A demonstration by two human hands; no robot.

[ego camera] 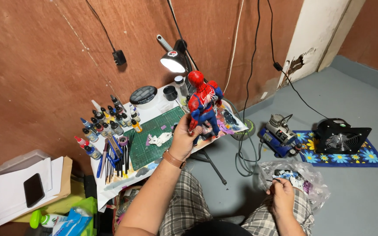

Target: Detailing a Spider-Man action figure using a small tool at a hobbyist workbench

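My left hand (184, 139) grips a red and blue action figure (203, 105) by its legs and holds it upright above the small work table (110, 185). A brown strap is on that wrist. My right hand (281, 192) rests on my right knee, its fingers closed on the edge of a clear plastic bag (313, 177) with black, white and blue parts inside. On the table a green cutting mat (152, 140) carries some white parts (159, 139).
Several paint bottles (103, 124), brushes and tools (114, 157) line the table's left side. A lit desk lamp (173, 61) stands behind it. On the floor: a blue air compressor (278, 135), a black fan (344, 135) on a flowered mat, cables, papers with a phone (33, 189).
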